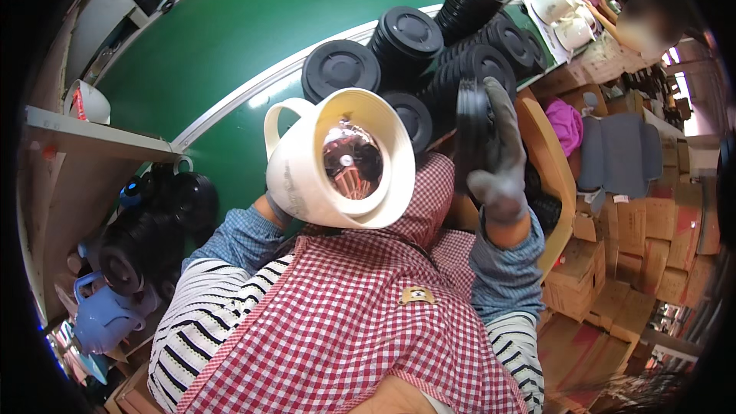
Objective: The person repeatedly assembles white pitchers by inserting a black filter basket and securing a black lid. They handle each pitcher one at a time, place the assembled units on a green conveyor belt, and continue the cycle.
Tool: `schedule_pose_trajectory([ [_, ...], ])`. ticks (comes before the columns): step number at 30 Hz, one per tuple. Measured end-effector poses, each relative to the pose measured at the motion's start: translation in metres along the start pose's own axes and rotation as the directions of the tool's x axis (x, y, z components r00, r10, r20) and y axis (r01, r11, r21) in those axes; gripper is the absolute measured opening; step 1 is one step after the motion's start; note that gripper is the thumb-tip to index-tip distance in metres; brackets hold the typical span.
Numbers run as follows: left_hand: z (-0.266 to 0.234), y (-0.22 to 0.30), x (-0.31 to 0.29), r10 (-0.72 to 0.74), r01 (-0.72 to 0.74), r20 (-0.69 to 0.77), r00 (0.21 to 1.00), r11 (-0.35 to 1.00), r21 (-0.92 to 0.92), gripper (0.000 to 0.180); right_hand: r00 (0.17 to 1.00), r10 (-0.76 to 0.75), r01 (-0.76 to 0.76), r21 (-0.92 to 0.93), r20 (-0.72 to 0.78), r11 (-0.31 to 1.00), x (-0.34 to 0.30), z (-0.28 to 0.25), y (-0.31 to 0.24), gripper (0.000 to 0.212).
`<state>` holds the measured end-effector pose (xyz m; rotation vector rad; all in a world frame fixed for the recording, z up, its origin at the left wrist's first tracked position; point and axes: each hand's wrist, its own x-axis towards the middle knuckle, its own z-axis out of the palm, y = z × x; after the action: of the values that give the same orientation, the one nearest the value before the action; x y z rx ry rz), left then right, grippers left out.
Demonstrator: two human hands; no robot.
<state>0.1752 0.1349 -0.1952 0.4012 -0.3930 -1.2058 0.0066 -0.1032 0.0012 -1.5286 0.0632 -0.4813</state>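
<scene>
Beside bench (230, 136) | left hand (276, 208): holding one jug (305, 169), fingers hidden | right fingers (506, 126): gripping one disc stack (469, 134)

Open room over green tabletop (230, 27), black stacks (409, 34) rightward perhaps gapless

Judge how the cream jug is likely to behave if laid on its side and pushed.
The cream jug would probably keep its shape, as its walls look moulded and rigid. Its rounded body could roll, though the protruding handle might stop it. The mirror-like lining may be fragile if knocked.
</scene>
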Motion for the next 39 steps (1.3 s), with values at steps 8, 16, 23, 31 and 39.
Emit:
schedule_pose_trajectory([
  [8, 0.042, -0.038, 0.037, -0.244, 0.176, 0.274, 0.930, 0.952, 0.250, 0.065, 0.947, -0.174, 0.296, -0.521, 0.270, 0.801, -0.052, -0.003, -0.017, 0.122],
  [16, 0.059, -0.047, 0.037, -0.288, 0.156, 0.346, 0.893, 0.919, 0.362, 0.065, 0.960, -0.222, 0.279, -0.514, 0.171, 0.811, -0.088, -0.013, -0.007, 0.116],
  [23, 0.064, -0.052, 0.040, -0.284, 0.123, 0.372, 0.884, 0.908, 0.402, 0.064, 0.960, -0.182, 0.281, -0.670, 0.215, 0.687, -0.096, -0.018, -0.023, 0.111],
  [31, 0.047, -0.044, 0.053, -0.184, 0.029, 0.326, 0.927, 0.904, 0.427, 0.064, 0.962, -0.241, 0.274, -0.523, 0.131, 0.807, -0.108, -0.027, -0.007, 0.120],
  [39, 0.028, -0.024, 0.065, -0.121, -0.033, 0.303, 0.945, 0.888, 0.459, 0.063, 0.983, -0.182, 0.177, -0.288, 0.008, 0.941, -0.112, -0.011, 0.001, 0.110],
])
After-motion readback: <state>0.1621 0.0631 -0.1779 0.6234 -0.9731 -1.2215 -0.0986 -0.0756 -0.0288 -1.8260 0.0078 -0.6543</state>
